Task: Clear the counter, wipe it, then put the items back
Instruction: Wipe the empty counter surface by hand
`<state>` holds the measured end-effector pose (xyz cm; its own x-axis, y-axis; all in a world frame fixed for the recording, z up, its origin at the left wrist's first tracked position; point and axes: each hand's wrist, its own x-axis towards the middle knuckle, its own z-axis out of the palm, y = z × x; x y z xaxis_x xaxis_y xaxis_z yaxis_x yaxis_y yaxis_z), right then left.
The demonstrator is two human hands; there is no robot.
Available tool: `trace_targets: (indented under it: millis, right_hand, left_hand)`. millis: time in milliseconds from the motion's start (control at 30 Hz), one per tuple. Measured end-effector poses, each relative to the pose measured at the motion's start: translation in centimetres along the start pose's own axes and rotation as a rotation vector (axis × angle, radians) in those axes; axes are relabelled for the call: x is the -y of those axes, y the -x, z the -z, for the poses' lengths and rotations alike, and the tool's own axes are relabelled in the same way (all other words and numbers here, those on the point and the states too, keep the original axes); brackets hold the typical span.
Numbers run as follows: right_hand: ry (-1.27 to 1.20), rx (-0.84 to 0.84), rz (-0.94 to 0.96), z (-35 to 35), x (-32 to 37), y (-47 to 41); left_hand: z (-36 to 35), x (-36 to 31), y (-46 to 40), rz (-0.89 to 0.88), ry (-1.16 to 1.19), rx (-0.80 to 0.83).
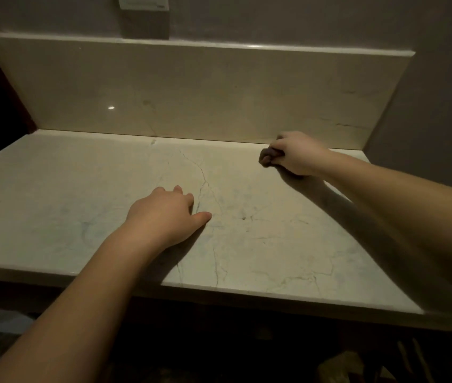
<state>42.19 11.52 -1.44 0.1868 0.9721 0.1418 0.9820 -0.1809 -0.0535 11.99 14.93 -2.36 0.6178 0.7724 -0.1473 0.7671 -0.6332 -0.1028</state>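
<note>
A pale veined marble counter (81,217) fills the view, with nothing standing on it. My right hand (299,154) grips a small dark bunched cloth (267,158) and presses it on the counter at the back right, close to the backsplash. Most of the cloth is hidden inside the fist. My left hand (166,217) rests palm down on the middle of the counter, fingers spread and straight.
A marble backsplash (191,92) rises behind the counter. A grey wall (440,106) closes the right side. A white switch plate (143,2) sits on the wall above. The counter's front edge (274,297) runs below my arms; the floor beneath is dark.
</note>
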Motion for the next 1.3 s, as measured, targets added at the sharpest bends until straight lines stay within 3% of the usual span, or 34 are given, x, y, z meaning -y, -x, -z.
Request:
trace_targets:
  millis: [267, 567, 833, 1100, 1300]
  right_hand:
    - [-0.076, -0.041, -0.154, -0.9, 1.0, -1.9]
    - [-0.130, 0.013, 0.114, -0.1, 3.3, 6.9]
    - [-0.170, -0.029, -0.184, -0.4, 3.2, 2.5]
    - [-0.255, 0.089, 0.014, 0.9, 6.9, 14.0]
    - [-0.170, 0.047, -0.089, 1.2, 7.1, 11.4]
  left_hand:
    - [0.1, 0.1, 0.0, 0.001, 0.000, -0.003]
    - [0.0, 0.1, 0.2, -0.022, -0.023, -0.028]
    - [0.2, 0.3, 0.5, -0.053, -0.011, -0.029]
    - [-0.2, 0.3, 0.7, -0.078, -0.009, -0.066]
    - [-0.2, 0.3, 0.7, -0.083, -0.010, -0.076]
